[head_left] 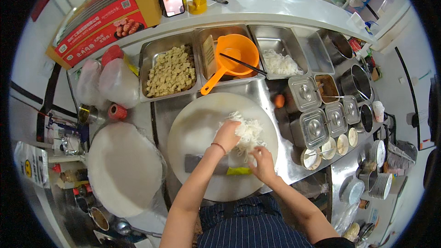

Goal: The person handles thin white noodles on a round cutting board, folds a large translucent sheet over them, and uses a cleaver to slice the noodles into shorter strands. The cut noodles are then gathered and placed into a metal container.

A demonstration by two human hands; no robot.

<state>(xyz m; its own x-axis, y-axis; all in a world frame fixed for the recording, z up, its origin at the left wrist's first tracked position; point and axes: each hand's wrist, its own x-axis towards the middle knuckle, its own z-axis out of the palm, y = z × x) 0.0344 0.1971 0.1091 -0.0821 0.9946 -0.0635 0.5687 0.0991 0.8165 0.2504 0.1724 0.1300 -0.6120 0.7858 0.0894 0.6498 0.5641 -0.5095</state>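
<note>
White flat noodles lie in a loose heap over a round white chopping board. My left hand grips the left side of the heap, its fingers partly hidden in the strands. At the lower right edge of the noodles is my right hand, thumb and fingers bent near some hanging strands; whether it pinches any is unclear. Under my forearm lies a cleaver with a broad grey blade and a yellow-green part at its right end.
Behind the board stand steel pans with pale diced cubes, an orange strainer with black chopsticks, and more white noodles. Lidded steel containers and an egg are right. A large round white slab, partly wrapped in plastic, is left.
</note>
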